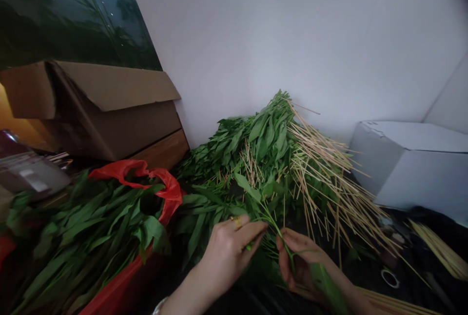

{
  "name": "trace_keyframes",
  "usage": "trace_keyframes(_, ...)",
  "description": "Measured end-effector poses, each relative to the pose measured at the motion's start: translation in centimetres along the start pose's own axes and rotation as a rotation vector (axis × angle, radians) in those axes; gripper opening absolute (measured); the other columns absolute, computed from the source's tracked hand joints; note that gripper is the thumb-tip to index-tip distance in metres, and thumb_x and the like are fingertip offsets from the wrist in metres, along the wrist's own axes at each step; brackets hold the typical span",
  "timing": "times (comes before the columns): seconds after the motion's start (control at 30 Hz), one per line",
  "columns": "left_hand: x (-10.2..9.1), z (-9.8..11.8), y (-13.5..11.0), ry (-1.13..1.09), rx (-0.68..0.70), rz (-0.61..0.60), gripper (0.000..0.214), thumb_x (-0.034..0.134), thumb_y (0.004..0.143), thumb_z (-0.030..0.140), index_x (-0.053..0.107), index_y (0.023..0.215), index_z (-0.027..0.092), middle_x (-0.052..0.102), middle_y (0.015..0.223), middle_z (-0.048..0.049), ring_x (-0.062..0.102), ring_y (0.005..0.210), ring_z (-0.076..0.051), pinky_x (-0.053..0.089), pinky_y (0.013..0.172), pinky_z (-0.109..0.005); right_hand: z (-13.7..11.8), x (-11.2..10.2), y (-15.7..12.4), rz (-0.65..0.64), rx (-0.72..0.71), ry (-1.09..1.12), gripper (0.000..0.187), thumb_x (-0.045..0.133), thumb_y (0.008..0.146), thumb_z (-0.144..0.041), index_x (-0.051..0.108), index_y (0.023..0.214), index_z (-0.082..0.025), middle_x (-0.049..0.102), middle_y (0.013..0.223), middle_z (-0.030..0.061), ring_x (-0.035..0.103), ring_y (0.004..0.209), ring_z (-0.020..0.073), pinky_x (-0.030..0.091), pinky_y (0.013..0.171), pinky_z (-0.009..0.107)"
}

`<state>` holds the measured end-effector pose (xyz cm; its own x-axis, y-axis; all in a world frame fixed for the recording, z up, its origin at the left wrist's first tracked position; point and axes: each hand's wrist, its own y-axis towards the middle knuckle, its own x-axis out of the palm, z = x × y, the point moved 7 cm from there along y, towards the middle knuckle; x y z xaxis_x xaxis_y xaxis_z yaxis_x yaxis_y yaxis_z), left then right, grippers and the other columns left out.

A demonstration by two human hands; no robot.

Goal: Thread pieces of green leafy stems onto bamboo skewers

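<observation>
Low in the middle, my right hand (303, 254) grips a leafy green stem (272, 221) between thumb and fingers. The stem slants up and to the left, and one of its leaves (327, 283) lies across the right wrist. Just left of it is my left hand (234, 242), closed in a pinch with a yellow ring on one finger. A small bit of green stalk shows between its thumb and fingers. Behind both hands rises a heap of leafy stems (266, 134). Many thin wooden skewers (325, 159) stick out from the heap's right side.
On the left, a red plastic bag (171, 193) holds loose leafy stems (84, 229). Behind it sits an open cardboard box (127, 125). A white box (420, 173) stands at right, with bundled sticks (438, 249) and a white ring (389, 278) in front. A pale wall closes the back.
</observation>
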<state>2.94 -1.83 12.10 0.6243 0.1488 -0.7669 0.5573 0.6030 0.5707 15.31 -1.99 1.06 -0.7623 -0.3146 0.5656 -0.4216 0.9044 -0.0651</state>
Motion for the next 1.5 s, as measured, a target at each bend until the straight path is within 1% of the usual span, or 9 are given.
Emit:
trace_keyframes(0.23, 1.9, -0.6, 0.5, 0.043, 0.06, 0.033, 0.017, 0.053, 0.094, 0.02, 0.065, 0.107, 0.02, 0.065, 0.076, -0.0016, 0.06, 0.064, -0.013, 0.043, 0.059, -0.022, 0.9, 0.5, 0.1, -0.104, 0.044, 0.068, 0.031, 0.05, 0.092, -0.048, 0.053, 0.083, -0.018, 0.062, 0.046, -0.0007, 0.046, 0.031, 0.009, 0.026, 0.033, 0.016)
trace_keyframes(0.5, 2.5, -1.9, 0.1, 0.136, -0.003, 0.077, 0.01, 0.056, 0.09, 0.016, 0.065, 0.091, 0.019, 0.064, 0.071, -0.0006, 0.061, 0.062, -0.014, 0.044, 0.059, -0.023, 1.3, 0.9, 0.5, -0.193, -0.017, 0.087, 0.029, 0.051, 0.093, -0.045, 0.054, 0.082, -0.018, 0.06, 0.043, -0.0022, 0.045, 0.03, 0.0086, 0.028, 0.034, 0.016)
trace_keyframes(0.73, -0.4, -5.7, -1.0, -0.014, -0.242, 0.251, 0.018, 0.06, 0.08, 0.011, 0.07, 0.092, 0.019, 0.07, 0.079, -0.0019, 0.065, 0.072, -0.015, 0.047, 0.066, -0.023, 0.7, 1.2, 0.2, -0.22, -0.103, 0.094, 0.028, 0.053, 0.091, -0.042, 0.055, 0.078, -0.017, 0.049, 0.037, -0.0068, 0.032, 0.027, 0.0058, 0.028, 0.037, 0.017)
trace_keyframes(0.9, -2.8, -6.6, -1.5, -0.224, -0.363, 0.41, 0.024, 0.057, 0.071, 0.006, 0.074, 0.081, 0.019, 0.071, 0.075, -0.0017, 0.065, 0.07, -0.016, 0.047, 0.067, -0.024, 0.6, 1.0, 0.1, -0.257, -0.086, 0.072, 0.026, 0.051, 0.094, -0.039, 0.056, 0.081, -0.017, 0.053, 0.041, -0.0053, 0.034, 0.03, 0.0059, 0.029, 0.04, 0.018)
trace_keyframes(1.03, -2.8, -6.6, -1.6, -0.438, -0.489, 0.406, 0.019, 0.058, 0.069, 0.011, 0.074, 0.076, 0.017, 0.069, 0.071, -0.0013, 0.064, 0.069, -0.016, 0.048, 0.066, -0.023, 0.8, 0.4, 0.4, -0.246, -0.083, 0.077, 0.026, 0.053, 0.093, -0.04, 0.058, 0.082, -0.017, 0.053, 0.042, -0.0053, 0.036, 0.031, 0.0067, 0.027, 0.038, 0.019)
trace_keyframes(1.17, -2.2, -7.1, -1.8, -0.625, -0.612, 0.372, 0.021, 0.059, 0.066, 0.013, 0.074, 0.081, 0.015, 0.063, 0.066, 0.0011, 0.059, 0.064, -0.013, 0.047, 0.063, -0.021, 1.2, -0.2, 0.6, -0.221, -0.103, 0.081, 0.026, 0.052, 0.093, -0.039, 0.059, 0.083, -0.016, 0.053, 0.041, -0.0053, 0.039, 0.032, 0.0069, 0.027, 0.038, 0.018)
trace_keyframes(1.33, -4.9, -8.7, -3.5, -0.544, -0.724, 0.604, 0.045, 0.059, 0.067, 0.013, 0.066, 0.112, 0.018, 0.038, 0.057, 0.0093, 0.034, 0.047, -0.006, 0.029, 0.045, -0.015, 1.4, -0.5, 0.9, -0.202, -0.112, 0.092, 0.027, 0.055, 0.092, -0.04, 0.058, 0.08, -0.016, 0.053, 0.041, -0.005, 0.037, 0.03, 0.0066, 0.028, 0.037, 0.018)
trace_keyframes(1.43, -6.8, -7.7, -4.4, -0.399, -0.698, 0.675, 0.037, 0.059, 0.078, 0.018, 0.064, 0.114, 0.021, 0.042, 0.063, 0.0074, 0.038, 0.05, -0.007, 0.032, 0.047, -0.015, 1.1, -0.6, 1.0, -0.18, -0.117, 0.102, 0.028, 0.058, 0.09, -0.043, 0.056, 0.079, -0.016, 0.053, 0.041, -0.0057, 0.036, 0.029, 0.0061, 0.029, 0.037, 0.018)
trace_keyframes(1.5, -7.5, -5.4, -4.2, -0.205, -0.54, 0.672, 0.026, 0.061, 0.081, 0.019, 0.067, 0.106, 0.022, 0.05, 0.068, 0.0051, 0.045, 0.056, -0.008, 0.036, 0.051, -0.016, 1.0, -0.5, 1.0, -0.18, -0.093, 0.089, 0.03, 0.059, 0.089, -0.044, 0.056, 0.08, -0.016, 0.054, 0.042, -0.0056, 0.038, 0.03, 0.0066, 0.032, 0.038, 0.018)
